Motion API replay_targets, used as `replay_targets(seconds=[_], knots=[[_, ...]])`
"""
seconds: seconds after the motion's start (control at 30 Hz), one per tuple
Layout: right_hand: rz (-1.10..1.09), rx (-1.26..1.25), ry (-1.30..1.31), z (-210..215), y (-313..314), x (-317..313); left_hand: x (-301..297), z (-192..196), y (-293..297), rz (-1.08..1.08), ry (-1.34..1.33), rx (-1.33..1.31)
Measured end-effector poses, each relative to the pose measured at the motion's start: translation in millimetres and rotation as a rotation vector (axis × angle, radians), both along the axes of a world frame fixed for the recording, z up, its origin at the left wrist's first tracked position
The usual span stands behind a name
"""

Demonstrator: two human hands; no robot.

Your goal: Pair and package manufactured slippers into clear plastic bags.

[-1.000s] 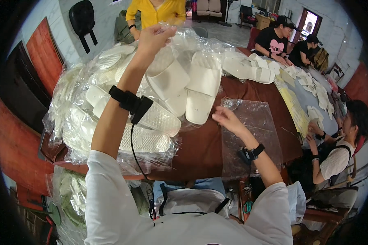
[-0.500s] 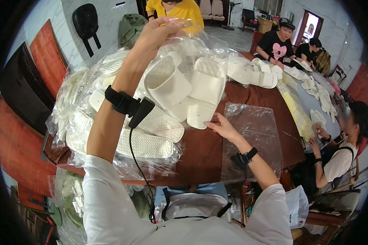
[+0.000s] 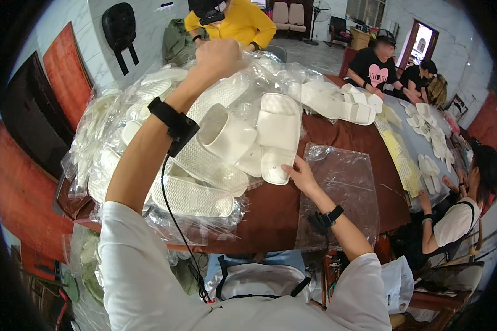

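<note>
My left hand is raised high and grips the gathered top of a clear plastic bag that hangs over the brown table. Inside the bag hang white slippers, several of them, soles and straps showing. My right hand is lower, fingers apart, touching the toe end of the nearest white slipper through the bag. A black wrist band sits on each forearm, and a cable runs down from the left one.
A flat clear plastic bag lies on the table by my right forearm. Bagged white slippers are heaped at the left. More white slippers lie further back. Other people sit at the far side and right, one in yellow.
My left hand has lifted the bag of slippers higher and nearer. My right hand has moved left from the flat bag to the hanging slippers.
</note>
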State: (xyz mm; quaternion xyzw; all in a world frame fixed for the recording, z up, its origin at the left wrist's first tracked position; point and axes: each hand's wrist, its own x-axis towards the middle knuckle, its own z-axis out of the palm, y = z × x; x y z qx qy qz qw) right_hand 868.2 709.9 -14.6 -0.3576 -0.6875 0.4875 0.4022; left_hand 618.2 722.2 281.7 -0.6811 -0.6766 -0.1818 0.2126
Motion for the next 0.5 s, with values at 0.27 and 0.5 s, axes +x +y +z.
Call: replay_targets(seconds=[0.27, 0.5], knots=[[0.0, -0.155, -0.014, 13.1, -2.4, 13.3, -25.7, 16.9, 1.1, -0.396, -0.484, -0.053], [0.034, -0.227, -0.081, -5.1, 5.2, 18.9, -47.7, 61.5, -10.1, -0.327, -0.347, 0.334]])
